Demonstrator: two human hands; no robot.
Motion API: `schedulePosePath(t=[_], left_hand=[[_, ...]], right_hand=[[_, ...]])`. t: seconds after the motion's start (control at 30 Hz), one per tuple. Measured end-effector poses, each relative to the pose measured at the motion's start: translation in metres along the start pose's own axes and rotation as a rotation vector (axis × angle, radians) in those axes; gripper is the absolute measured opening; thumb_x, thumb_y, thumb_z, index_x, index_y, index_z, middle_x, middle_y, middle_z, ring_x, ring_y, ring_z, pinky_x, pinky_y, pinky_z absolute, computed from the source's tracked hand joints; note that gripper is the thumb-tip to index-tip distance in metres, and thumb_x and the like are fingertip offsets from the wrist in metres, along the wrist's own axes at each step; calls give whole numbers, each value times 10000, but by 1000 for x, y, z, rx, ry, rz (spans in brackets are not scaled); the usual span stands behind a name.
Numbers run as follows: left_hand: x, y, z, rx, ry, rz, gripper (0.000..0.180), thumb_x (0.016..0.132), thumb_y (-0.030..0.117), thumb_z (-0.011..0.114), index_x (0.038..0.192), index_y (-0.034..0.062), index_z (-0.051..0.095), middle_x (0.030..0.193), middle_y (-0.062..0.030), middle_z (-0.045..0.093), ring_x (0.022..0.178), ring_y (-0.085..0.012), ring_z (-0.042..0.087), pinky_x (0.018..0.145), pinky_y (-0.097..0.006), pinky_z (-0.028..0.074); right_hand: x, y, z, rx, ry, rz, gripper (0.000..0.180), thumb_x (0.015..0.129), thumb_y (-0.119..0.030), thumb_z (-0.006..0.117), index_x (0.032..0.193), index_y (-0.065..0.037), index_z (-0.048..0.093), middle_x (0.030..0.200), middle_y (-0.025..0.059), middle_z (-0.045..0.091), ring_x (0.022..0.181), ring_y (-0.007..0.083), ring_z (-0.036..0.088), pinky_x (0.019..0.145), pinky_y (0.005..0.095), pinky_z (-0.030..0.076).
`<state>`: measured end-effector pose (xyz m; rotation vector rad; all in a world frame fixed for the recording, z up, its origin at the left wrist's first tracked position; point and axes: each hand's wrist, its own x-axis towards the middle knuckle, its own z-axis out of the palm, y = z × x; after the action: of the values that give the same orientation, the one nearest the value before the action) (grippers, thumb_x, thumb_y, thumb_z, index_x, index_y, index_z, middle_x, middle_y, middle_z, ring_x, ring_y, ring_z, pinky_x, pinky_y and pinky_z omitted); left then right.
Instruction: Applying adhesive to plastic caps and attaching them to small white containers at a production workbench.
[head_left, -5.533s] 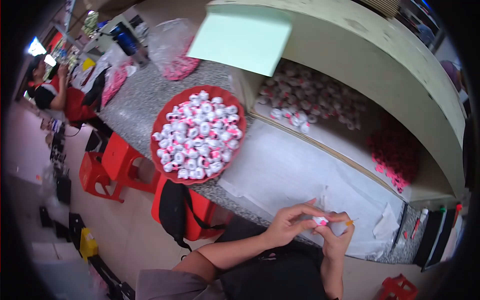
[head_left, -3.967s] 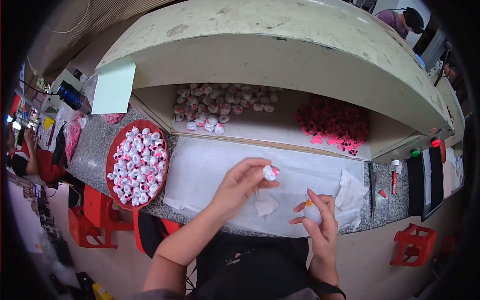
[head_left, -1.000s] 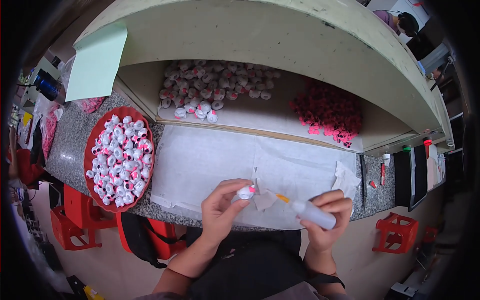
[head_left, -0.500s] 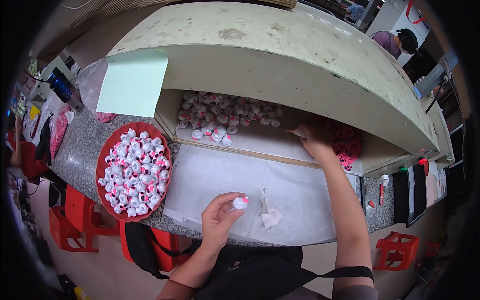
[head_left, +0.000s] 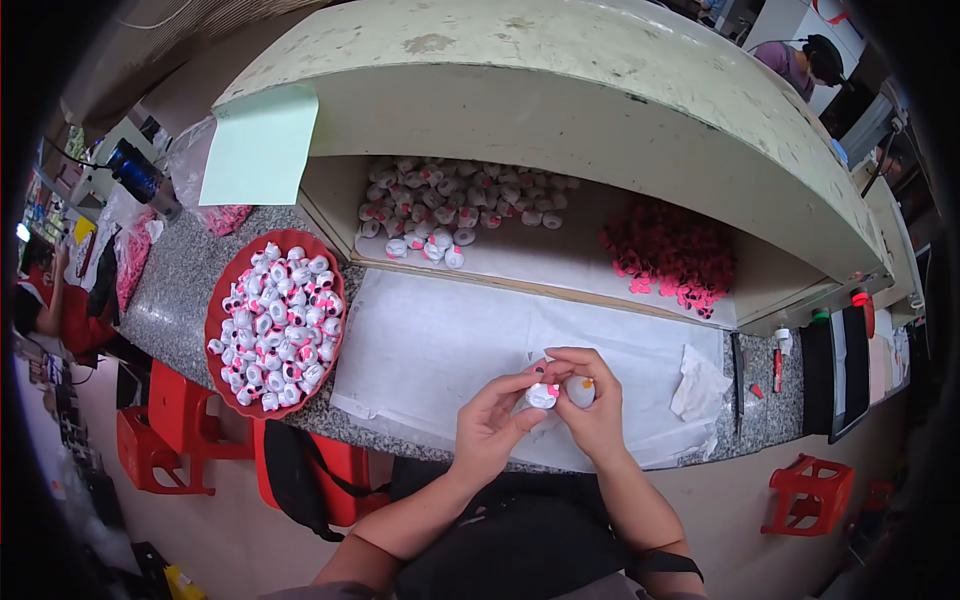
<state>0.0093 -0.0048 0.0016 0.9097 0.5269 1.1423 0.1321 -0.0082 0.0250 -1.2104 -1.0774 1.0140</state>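
Note:
My left hand is closed, its thumb and fingers pinching a small white figurine head with pink on it. Right beside it, my right hand curls around a small whitish bottle-like thing with an orange tip. Its forefinger and thumb reach to the figurine head, where a small pink piece with a dark spot shows between the fingertips. Which hand bears that piece I cannot tell. Both hands are over the white paper sheet at the bench's near edge.
A red scalloped bowl heaped with white-and-pink heads stands at left. Inside the shelf lie more heads and a pile of pink pieces. A crumpled tissue, a black stick-like tool and a red pen lie at right.
My right hand has come out of the shelf by the pink pile and met my left hand, which moved right. The tissue now lies farther right on the sheet.

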Motion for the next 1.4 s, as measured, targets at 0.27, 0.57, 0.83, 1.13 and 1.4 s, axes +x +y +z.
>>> schedulePosePath(t=[0.27, 0.57, 0.83, 1.13, 1.4], left_hand=[[-6, 6, -1, -4, -33, -47, 338, 726, -71, 524, 1052, -29, 444, 1057, -145, 484, 1040, -209, 440, 885, -307, 348], [-8, 4, -7, 282, -4, 94, 309, 698, -71, 548, 993, -11, 479, 1013, -178, 510, 936, -210, 507, 801, -292, 404], [-7, 11, -6, 594, -110, 217, 260, 685, -83, 553, 933, -9, 528, 1000, -192, 509, 926, -231, 507, 780, -297, 410], [-12, 14, -5, 205, -66, 41, 229, 720, -16, 561, 945, -7, 519, 1007, -182, 508, 936, -222, 502, 795, -298, 402], [-12, 8, -12, -93, -211, -112, 236, 737, -44, 523, 972, -18, 517, 1033, -152, 505, 1044, -249, 439, 886, -342, 340]], right_hand=[[-23, 6, -12, 110, -12, 160, 165, 694, 72, 524, 850, 21, 544, 866, 105, 567, 806, 147, 549, 703, 253, 441], [-41, -2, -22, 222, -61, 133, 115, 655, 73, 595, 714, 34, 504, 734, 141, 535, 656, 185, 548, 594, 287, 483], [-37, 2, -16, 229, -24, 141, 130, 644, 69, 611, 706, 22, 507, 717, 118, 539, 655, 169, 545, 593, 254, 459], [-39, -2, -10, 175, 6, 67, 300, 600, 45, 665, 836, -4, 487, 751, 83, 543, 684, 128, 520, 650, 228, 416], [-39, 1, -12, 196, -125, 62, 284, 599, 37, 676, 847, 7, 539, 785, 92, 567, 729, 124, 529, 655, 226, 412]])
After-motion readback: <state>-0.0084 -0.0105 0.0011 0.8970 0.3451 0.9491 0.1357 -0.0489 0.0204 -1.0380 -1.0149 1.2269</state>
